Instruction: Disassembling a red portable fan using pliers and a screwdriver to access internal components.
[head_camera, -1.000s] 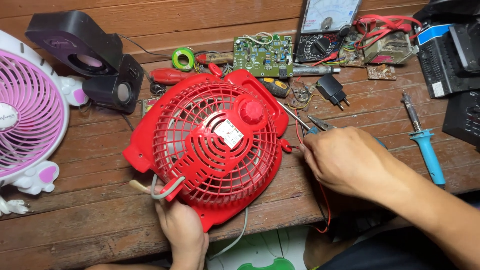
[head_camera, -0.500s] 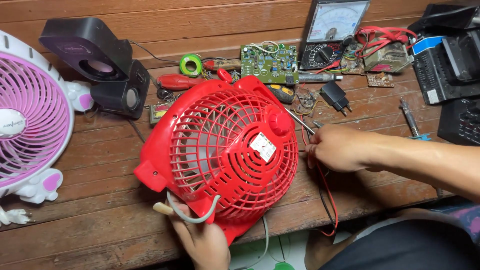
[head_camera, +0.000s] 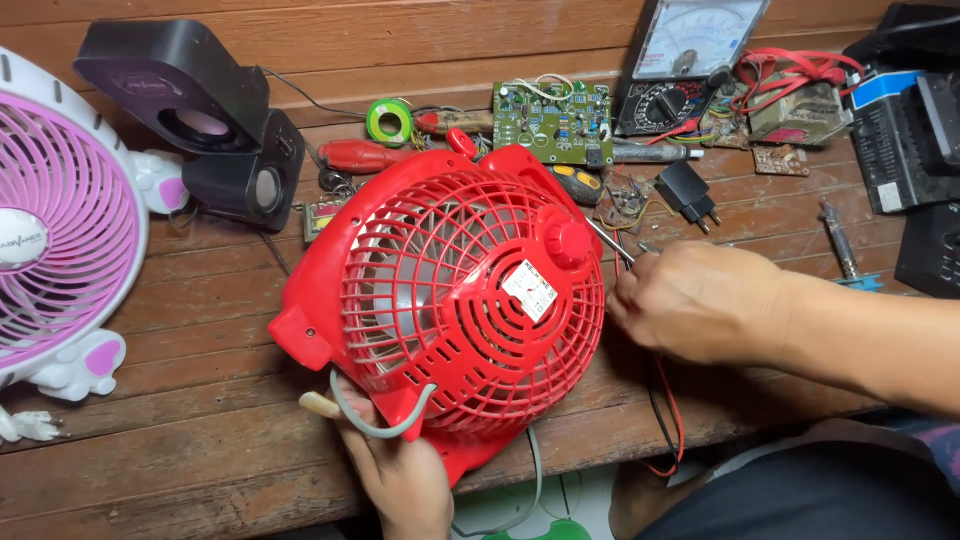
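A pink and white fan (head_camera: 55, 240) stands at the bench's (head_camera: 180, 440) far left, with black speakers (head_camera: 215, 125) behind. The red fan (head_camera: 450, 300) lies mid-bench, tilted, its lower edge in the left hand's (head_camera: 400, 470) closed grip beside a grey cord (head_camera: 375, 425). Behind it sit a green circuit board (head_camera: 553, 122) and a multimeter (head_camera: 690, 60). The right hand (head_camera: 690, 300), fingers curled, pinches a thin metal probe (head_camera: 612, 243) against the fan's right rim.

white rectangular label (head_camera: 530, 290) sitting on red fan grille (head_camera: 470, 300), red-edged | pale dial face (head_camera: 697, 35) of analog meter showing at top, trapezoid | white round hub badge (head_camera: 18, 237) sitting on pink fan (head_camera: 60, 230)
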